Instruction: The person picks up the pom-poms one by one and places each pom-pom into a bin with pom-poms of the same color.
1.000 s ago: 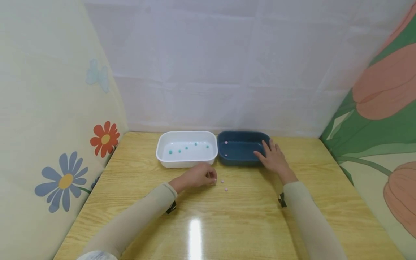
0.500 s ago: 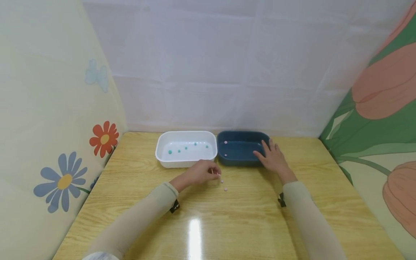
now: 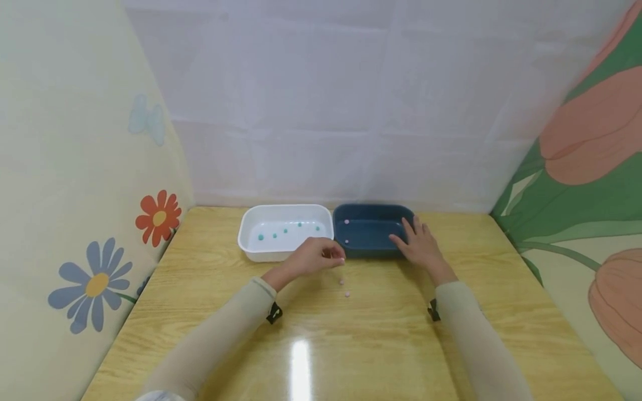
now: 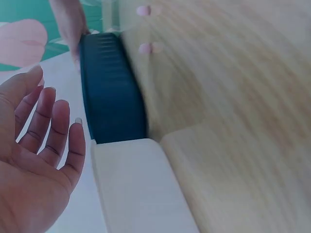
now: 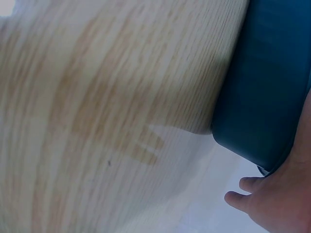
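Note:
My left hand (image 3: 315, 257) hovers just in front of the seam between the two trays, its thumb and index finger pinching a small pink bead (image 4: 41, 83) at the tips. The other fingers are loosely bent in the left wrist view. On the right, my right hand (image 3: 422, 249) rests with spread, fairly straight fingers over the right end of the dark blue tray (image 3: 373, 253). Two pink beads lie in that tray, one farther back (image 3: 346, 221). Two more pink beads, the nearer one (image 3: 347, 294) and the farther one (image 3: 342, 282), lie on the wood below my left hand.
A white tray (image 3: 266, 256) holding several green beads (image 3: 261, 237) stands against the blue tray's left side. Both sit near the back edge of the wooden table (image 3: 381, 345), before a white cloth wall (image 3: 311, 111). Flower-printed cloths hang left and right.
My left hand has lifted off the table with the pink bead and moved up and right towards the blue tray. My right hand stays in place.

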A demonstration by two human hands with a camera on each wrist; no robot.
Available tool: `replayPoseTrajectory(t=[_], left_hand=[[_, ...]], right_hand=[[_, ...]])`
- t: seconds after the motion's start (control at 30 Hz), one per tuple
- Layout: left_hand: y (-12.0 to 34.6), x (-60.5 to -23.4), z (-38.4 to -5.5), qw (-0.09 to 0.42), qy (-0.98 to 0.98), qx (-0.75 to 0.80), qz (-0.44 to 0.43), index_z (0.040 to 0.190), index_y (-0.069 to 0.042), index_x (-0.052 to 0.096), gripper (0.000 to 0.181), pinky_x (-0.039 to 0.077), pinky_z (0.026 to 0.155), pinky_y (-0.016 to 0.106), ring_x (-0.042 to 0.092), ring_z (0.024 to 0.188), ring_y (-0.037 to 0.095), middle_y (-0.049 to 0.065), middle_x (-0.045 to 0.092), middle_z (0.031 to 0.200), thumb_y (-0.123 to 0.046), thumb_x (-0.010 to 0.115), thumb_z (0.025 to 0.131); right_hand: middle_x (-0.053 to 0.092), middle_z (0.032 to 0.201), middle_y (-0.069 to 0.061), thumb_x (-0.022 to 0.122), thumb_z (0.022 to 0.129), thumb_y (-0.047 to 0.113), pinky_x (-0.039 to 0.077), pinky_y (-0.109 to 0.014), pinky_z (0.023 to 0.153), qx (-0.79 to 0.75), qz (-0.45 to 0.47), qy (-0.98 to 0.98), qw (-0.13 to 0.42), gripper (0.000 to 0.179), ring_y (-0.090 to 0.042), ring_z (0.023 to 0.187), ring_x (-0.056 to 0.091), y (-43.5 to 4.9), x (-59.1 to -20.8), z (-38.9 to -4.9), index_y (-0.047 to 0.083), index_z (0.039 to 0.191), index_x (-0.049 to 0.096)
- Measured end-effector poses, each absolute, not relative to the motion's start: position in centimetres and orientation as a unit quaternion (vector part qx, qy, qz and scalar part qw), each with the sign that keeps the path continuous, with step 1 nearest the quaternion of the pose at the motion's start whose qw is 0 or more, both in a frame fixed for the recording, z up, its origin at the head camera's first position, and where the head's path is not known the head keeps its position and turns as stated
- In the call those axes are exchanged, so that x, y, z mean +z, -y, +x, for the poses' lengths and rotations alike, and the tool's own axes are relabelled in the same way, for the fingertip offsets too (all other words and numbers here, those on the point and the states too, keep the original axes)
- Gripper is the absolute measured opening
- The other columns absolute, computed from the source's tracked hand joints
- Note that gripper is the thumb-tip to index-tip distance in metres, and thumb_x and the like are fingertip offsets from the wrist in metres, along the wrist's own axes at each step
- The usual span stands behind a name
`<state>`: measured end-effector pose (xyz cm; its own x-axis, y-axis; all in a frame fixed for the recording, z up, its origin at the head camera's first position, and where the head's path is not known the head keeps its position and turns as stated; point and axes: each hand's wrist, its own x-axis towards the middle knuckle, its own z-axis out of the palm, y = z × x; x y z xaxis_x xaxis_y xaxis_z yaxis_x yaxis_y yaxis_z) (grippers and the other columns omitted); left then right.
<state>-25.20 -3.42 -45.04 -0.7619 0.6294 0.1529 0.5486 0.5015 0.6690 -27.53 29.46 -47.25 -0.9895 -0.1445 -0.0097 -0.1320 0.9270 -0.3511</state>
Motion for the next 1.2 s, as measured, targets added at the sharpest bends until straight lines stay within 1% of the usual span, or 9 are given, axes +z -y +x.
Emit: replayPoseTrajectory(t=[0.1, 0.2, 0.33, 0.53, 0.83, 0.97, 1.07, 1.2], left_hand=[[3.4, -44.7, -25.5, 0.05, -0.867, 0.367, 0.334, 0.098, -0.02, 0.076, 0.008, 0.052, 0.069, 0.027, 0.06, 0.076, 0.008, -0.013, 0.069, 0.084, -0.027, 0.075, 0.094], [3.2, -44.3, -25.8, 0.047, -0.866, 0.374, 0.329, 0.1, -0.017, 0.076, 0.012, 0.052, 0.069, 0.027, 0.061, 0.076, 0.009, -0.012, 0.07, 0.085, -0.026, 0.075, 0.094], [2.9, -44.1, -26.3, 0.043, -0.864, 0.386, 0.32, 0.102, -0.014, 0.076, 0.014, 0.053, 0.07, 0.027, 0.062, 0.078, 0.01, -0.01, 0.071, 0.088, -0.024, 0.076, 0.093], [2.0, -44.0, -27.4, 0.037, -0.865, 0.399, 0.302, 0.098, -0.018, 0.075, 0.011, 0.053, 0.069, 0.027, 0.062, 0.077, 0.01, -0.009, 0.07, 0.084, -0.027, 0.076, 0.093], [0.6, -44.3, -29.1, 0.03, -0.861, 0.404, 0.308, 0.098, -0.016, 0.075, 0.011, 0.051, 0.069, 0.026, 0.061, 0.077, 0.01, -0.007, 0.069, 0.085, -0.027, 0.075, 0.093], [0.0, -44.4, -29.7, 0.036, -0.86, 0.403, 0.312, 0.099, -0.015, 0.074, 0.01, 0.052, 0.071, 0.027, 0.062, 0.079, 0.01, -0.006, 0.069, 0.086, -0.024, 0.075, 0.094], [-0.4, -44.5, -30.1, 0.041, -0.865, 0.392, 0.31, 0.1, -0.015, 0.074, 0.013, 0.053, 0.074, 0.026, 0.063, 0.08, 0.009, -0.006, 0.069, 0.087, -0.027, 0.075, 0.094], [-0.8, -44.4, -30.5, 0.04, -0.871, 0.384, 0.303, 0.101, -0.015, 0.074, 0.017, 0.053, 0.073, 0.027, 0.063, 0.08, 0.009, -0.006, 0.069, 0.087, -0.03, 0.075, 0.093]], right_hand=[[-0.003, 0.166, -0.03, 0.029, 0.101, 0.07, 0.015, -0.071, 0.116, -0.18, -0.072, -0.981, 0.014, 0.091, -0.057, 0.149, 0.005, -29.4, -47.3, -27.5, 0.005, 0.163, 0.011], [-0.005, 0.166, -0.03, 0.029, 0.101, 0.07, 0.014, -0.072, 0.116, -0.183, -0.071, -0.98, 0.017, 0.092, -0.057, 0.149, 0.003, -29.4, -47.4, -27.5, 0.005, 0.163, 0.01], [-0.007, 0.166, -0.029, 0.031, 0.103, 0.066, 0.013, -0.071, 0.116, -0.181, -0.067, -0.981, 0.021, 0.088, -0.056, 0.149, 0.001, -29.4, -47.6, -27.5, 0.006, 0.163, 0.008], [-0.007, 0.166, -0.028, 0.032, 0.104, 0.063, 0.012, -0.071, 0.117, -0.18, -0.065, -0.981, 0.019, 0.085, -0.055, 0.149, 0.0, -29.5, -47.7, -27.6, 0.007, 0.163, 0.007], [-0.007, 0.166, -0.028, 0.033, 0.104, 0.063, 0.014, -0.072, 0.116, -0.184, -0.06, -0.981, 0.02, 0.086, -0.056, 0.149, 0.003, -29.5, -47.5, -27.5, 0.007, 0.163, 0.008], [-0.007, 0.166, -0.028, 0.034, 0.104, 0.063, 0.013, -0.072, 0.116, -0.188, -0.062, -0.98, 0.019, 0.085, -0.056, 0.149, 0.002, -29.5, -47.4, -27.4, 0.007, 0.163, 0.008], [-0.006, 0.166, -0.029, 0.033, 0.104, 0.063, 0.013, -0.072, 0.116, -0.186, -0.065, -0.98, 0.018, 0.086, -0.057, 0.149, 0.002, -29.5, -47.4, -27.5, 0.007, 0.163, 0.009], [-0.005, 0.166, -0.029, 0.032, 0.104, 0.064, 0.015, -0.072, 0.115, -0.181, -0.065, -0.981, 0.017, 0.086, -0.057, 0.149, 0.004, -29.4, -47.5, -27.6, 0.007, 0.163, 0.008]])
